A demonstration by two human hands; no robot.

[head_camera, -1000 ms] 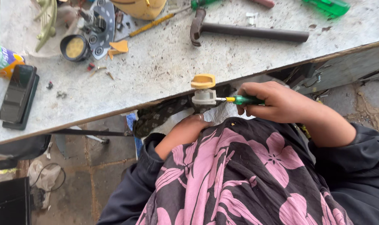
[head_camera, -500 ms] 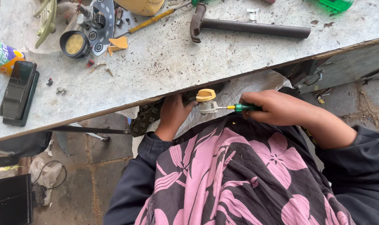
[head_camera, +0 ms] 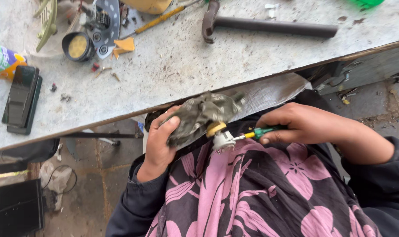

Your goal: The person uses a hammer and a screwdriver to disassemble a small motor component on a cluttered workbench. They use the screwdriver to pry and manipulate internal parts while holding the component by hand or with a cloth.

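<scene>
Left hand [head_camera: 158,142] closed around a dirty grey rag [head_camera: 199,115] wrapped about a small white part with a yellow cap [head_camera: 220,136], held just below the near edge of the bench [head_camera: 186,66], over the lap. Right hand [head_camera: 302,125] closed on a green-handled screwdriver [head_camera: 261,132], its tip touching the part. A hammer [head_camera: 265,24] lies near the far edge; a dark phone [head_camera: 20,98] lies at the left edge.
</scene>
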